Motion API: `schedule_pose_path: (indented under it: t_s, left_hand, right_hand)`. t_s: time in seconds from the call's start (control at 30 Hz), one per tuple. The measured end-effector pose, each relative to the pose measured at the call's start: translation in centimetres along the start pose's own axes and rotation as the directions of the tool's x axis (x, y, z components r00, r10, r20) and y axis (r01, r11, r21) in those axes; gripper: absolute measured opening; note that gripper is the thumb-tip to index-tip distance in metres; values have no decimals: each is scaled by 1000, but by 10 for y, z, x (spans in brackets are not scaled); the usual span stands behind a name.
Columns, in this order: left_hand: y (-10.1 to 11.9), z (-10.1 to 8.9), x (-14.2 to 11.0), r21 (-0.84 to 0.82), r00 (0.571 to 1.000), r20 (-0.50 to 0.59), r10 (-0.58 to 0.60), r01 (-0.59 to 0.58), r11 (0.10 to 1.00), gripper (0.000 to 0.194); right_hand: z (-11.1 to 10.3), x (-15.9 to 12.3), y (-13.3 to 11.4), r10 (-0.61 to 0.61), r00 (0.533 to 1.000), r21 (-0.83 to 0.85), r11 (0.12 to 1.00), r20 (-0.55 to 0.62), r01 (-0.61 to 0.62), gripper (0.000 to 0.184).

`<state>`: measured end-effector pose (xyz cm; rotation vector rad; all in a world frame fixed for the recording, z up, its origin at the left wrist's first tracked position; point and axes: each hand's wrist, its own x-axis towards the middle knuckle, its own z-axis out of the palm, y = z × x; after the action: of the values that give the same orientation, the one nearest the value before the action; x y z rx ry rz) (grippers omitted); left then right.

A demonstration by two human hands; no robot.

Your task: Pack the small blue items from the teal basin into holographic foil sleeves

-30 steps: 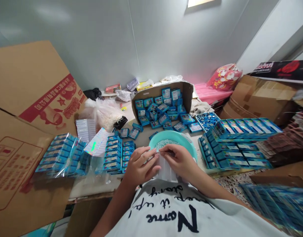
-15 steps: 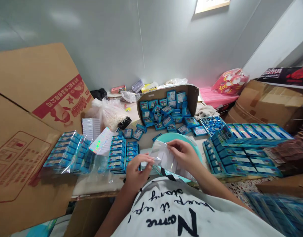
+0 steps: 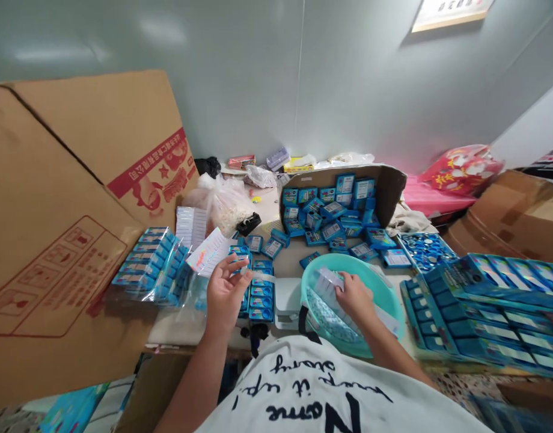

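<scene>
My left hand (image 3: 225, 293) is raised over the left part of the table, thumb and fingers pinching a thin whitish strip (image 3: 264, 277) that sticks out to the right. My right hand (image 3: 355, 296) grips a clear plastic sheet with pale panels (image 3: 324, 282) above a turquoise basin (image 3: 389, 287). Inside the basin lie many small pale-blue pieces (image 3: 330, 319), partly covered by the sheet and my hand. Below the strip stand rows of small blue boxes (image 3: 261, 300), close to my left hand. A holographic white sheet (image 3: 210, 251) leans just behind that hand.
Loose blue boxes fill an open carton (image 3: 396, 180) at the back. Packed blue boxes (image 3: 145, 264) stand left, and stacked trays of blue boxes (image 3: 488, 319) right. A large cardboard box (image 3: 78, 180) walls off the left side. A bag of pale pieces (image 3: 226, 204) sits behind.
My hands have moved apart: the left drew away leftward with the thin strip, while the right lowered the plastic sheet over the basin. The view has turned left.
</scene>
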<state>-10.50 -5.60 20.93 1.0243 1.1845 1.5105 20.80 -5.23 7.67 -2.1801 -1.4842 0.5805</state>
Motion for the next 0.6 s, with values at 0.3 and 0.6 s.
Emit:
schedule_pose_path:
  t_s: [0.3, 0.6]
  left_hand:
    - [0, -35, 30, 42, 998, 67, -10, 7, 999, 64]
    - [1, -47, 50, 28, 985, 160, -71, 67, 997, 60]
  right_hand:
    - [3, -27, -133, -445, 878, 635, 732, 173, 246, 40]
    - [13, -38, -218, -435, 864, 911, 407, 255, -64, 30]
